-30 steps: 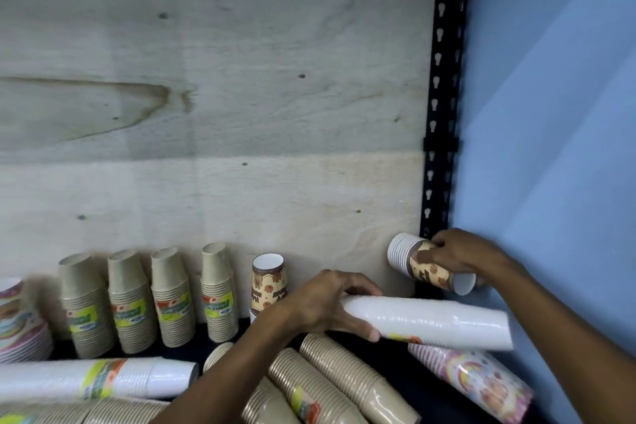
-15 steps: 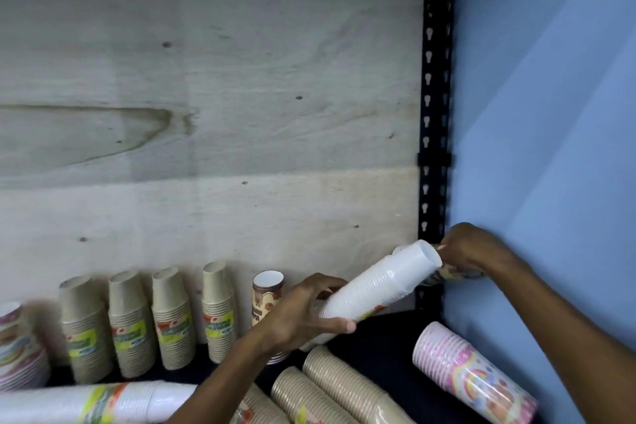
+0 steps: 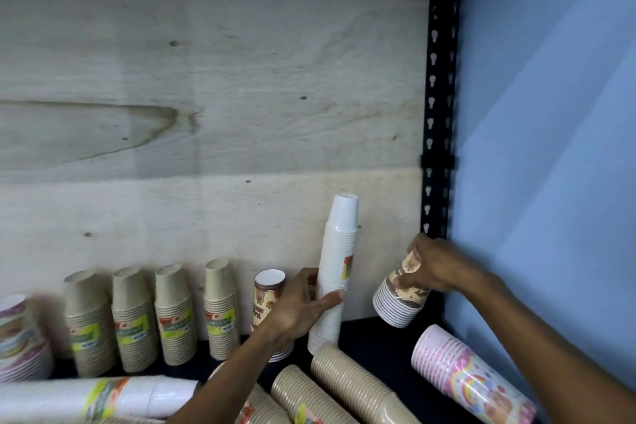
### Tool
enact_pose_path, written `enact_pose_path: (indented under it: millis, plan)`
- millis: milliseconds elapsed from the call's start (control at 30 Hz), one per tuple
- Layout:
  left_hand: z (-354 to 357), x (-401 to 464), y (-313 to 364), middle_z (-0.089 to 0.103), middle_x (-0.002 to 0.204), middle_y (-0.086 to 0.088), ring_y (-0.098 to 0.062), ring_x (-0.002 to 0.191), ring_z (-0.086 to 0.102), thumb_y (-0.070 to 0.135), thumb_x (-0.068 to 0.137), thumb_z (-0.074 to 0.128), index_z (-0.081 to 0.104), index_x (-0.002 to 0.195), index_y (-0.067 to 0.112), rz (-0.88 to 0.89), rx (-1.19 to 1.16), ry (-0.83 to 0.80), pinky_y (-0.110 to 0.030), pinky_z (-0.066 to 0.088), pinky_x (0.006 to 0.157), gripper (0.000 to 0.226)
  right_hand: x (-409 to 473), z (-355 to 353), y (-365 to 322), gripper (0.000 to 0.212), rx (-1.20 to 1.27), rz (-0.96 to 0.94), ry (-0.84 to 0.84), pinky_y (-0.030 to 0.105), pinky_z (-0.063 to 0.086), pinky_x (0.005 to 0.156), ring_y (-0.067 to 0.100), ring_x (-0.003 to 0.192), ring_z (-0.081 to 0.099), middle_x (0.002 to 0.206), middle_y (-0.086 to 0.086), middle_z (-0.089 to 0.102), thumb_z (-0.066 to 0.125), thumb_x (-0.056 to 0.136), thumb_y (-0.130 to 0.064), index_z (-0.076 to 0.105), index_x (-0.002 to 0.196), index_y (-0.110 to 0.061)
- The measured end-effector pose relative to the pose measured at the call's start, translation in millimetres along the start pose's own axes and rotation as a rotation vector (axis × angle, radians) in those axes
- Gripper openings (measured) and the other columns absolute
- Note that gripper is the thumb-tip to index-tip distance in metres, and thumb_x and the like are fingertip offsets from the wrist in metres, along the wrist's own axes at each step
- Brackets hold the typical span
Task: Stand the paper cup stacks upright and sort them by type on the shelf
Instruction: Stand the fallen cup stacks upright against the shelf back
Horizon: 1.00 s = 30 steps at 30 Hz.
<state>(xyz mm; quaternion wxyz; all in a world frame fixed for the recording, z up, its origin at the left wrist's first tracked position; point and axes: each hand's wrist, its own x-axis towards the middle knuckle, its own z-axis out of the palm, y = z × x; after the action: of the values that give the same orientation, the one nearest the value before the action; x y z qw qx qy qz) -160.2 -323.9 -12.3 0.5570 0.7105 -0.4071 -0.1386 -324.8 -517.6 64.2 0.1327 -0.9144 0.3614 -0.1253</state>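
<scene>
At the far left edge a stack of pastel-printed cups (image 3: 15, 337) is seen standing, and lying in front of it is a white stack with a green and orange label (image 3: 103, 399). Next, four kraft-brown stacks (image 3: 155, 317) are stood upright in a row against the plywood back panel (image 3: 213, 113), followed by one brown-patterned stack (image 3: 266, 299), partly hidden by the left hand (image 3: 303, 303). A tall white cup stack (image 3: 335, 275) is gripped by that hand, thumb and fingers curled round its lower half; it is held nearly upright, its base at the dark shelf (image 3: 378, 337). In the foreground, kraft stacks (image 3: 347, 389) are left lying on their sides. A short brown-patterned stack (image 3: 401, 299) is clasped from above by the right hand (image 3: 437, 265), fingers wrapped over it, rims tilted down, clear of the shelf. At the right, a pink rainbow-printed stack (image 3: 468, 385) lies beside the blue wall (image 3: 550, 148).
</scene>
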Motion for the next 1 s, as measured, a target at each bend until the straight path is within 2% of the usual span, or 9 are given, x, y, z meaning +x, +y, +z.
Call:
enact_pose_path:
  millis: [67, 133, 233, 333, 433, 600, 700, 833, 1000]
  plan:
    - [3, 1, -3, 0.068, 0.11, 0.004, -0.006, 0.101, 0.066, 0.036, 0.076, 0.081, 0.052, 0.118, 0.018, -0.017, -0.015, 0.055, -0.035, 0.056, 0.091, 0.054, 1, 12, -7, 0.083, 0.012, -0.021, -0.016, 0.03, 0.046, 0.08, 0.024, 0.103, 0.055, 0.122, 0.007, 0.048, 0.085, 0.059, -0.056, 0.044, 0.122, -0.021]
    - [5, 1, -7, 0.068, 0.11, 0.005, -0.006, 0.101, 0.066, 0.038, 0.074, 0.082, 0.052, 0.119, 0.016, -0.027, -0.028, 0.101, -0.036, 0.056, 0.091, 0.058, 3, 25, -13, 0.082, 0.034, -0.059, -0.024, 0.03, 0.047, 0.082, 0.025, 0.107, 0.054, 0.122, 0.006, 0.047, 0.088, 0.059, -0.049, 0.042, 0.121, -0.02]
    - [9, 0, -13, 0.066, 0.114, 0.002, -0.01, 0.104, 0.065, 0.043, 0.068, 0.083, 0.048, 0.117, 0.022, -0.033, 0.009, 0.143, -0.039, 0.056, 0.092, 0.064, 3, 42, -22, 0.09, 0.05, -0.122, -0.024, 0.029, 0.046, 0.088, 0.027, 0.118, 0.052, 0.13, 0.005, 0.045, 0.088, 0.064, -0.042, 0.037, 0.133, -0.019]
    - [15, -3, -15, 0.06, 0.113, 0.004, -0.013, 0.107, 0.06, 0.029, 0.072, 0.084, 0.042, 0.119, 0.022, -0.024, 0.065, 0.157, -0.039, 0.053, 0.095, 0.063, 2, 57, -29, 0.09, 0.045, -0.172, 0.025, 0.032, 0.047, 0.093, 0.029, 0.12, 0.052, 0.132, 0.005, 0.045, 0.086, 0.065, -0.042, 0.033, 0.135, -0.02]
    - [18, -6, -14, 0.055, 0.107, 0.011, -0.014, 0.107, 0.057, 0.019, 0.076, 0.081, 0.041, 0.125, 0.02, -0.036, 0.109, 0.169, -0.037, 0.052, 0.095, 0.062, 1, 65, -32, 0.087, 0.051, -0.192, 0.049, 0.033, 0.047, 0.091, 0.03, 0.117, 0.054, 0.127, 0.005, 0.046, 0.085, 0.064, -0.043, 0.035, 0.132, -0.021]
    - [23, -5, -13, 0.059, 0.126, 0.0, -0.019, 0.115, 0.058, 0.013, 0.081, 0.073, 0.039, 0.137, 0.018, -0.115, 0.075, 0.128, -0.041, 0.05, 0.1, 0.066, 2, 66, -25, 0.086, 0.115, -0.176, 0.017, 0.034, 0.047, 0.091, 0.03, 0.117, 0.054, 0.124, 0.005, 0.044, 0.082, 0.067, -0.047, 0.034, 0.135, -0.029]
    - [29, -6, -14, 0.058, 0.121, 0.001, -0.018, 0.111, 0.058, 0.019, 0.074, 0.081, 0.04, 0.13, 0.019, -0.125, 0.083, 0.16, -0.036, 0.051, 0.096, 0.069, 3, 65, -18, 0.09, 0.162, -0.145, 0.001, 0.033, 0.048, 0.095, 0.027, 0.119, 0.053, 0.129, 0.006, 0.044, 0.081, 0.068, -0.05, 0.033, 0.141, -0.031]
    - [33, -3, -17, 0.056, 0.122, -0.001, -0.02, 0.112, 0.057, 0.045, 0.063, 0.08, 0.044, 0.127, 0.028, -0.093, 0.181, 0.199, -0.043, 0.052, 0.096, 0.076, 5, 68, -12, 0.087, 0.189, -0.165, 0.017, 0.033, 0.049, 0.092, 0.02, 0.111, 0.056, 0.126, 0.001, 0.054, 0.082, 0.065, -0.051, 0.04, 0.137, -0.029]
    - [39, -1, -19, 0.057, 0.128, -0.002, -0.02, 0.118, 0.056, 0.028, 0.079, 0.073, 0.046, 0.134, 0.017, -0.057, 0.203, 0.189, -0.043, 0.048, 0.102, 0.062, 11, 70, -6, 0.085, 0.284, -0.218, 0.012, 0.035, 0.052, 0.093, 0.018, 0.106, 0.062, 0.124, 0.0, 0.064, 0.084, 0.069, -0.034, 0.037, 0.14, -0.033]
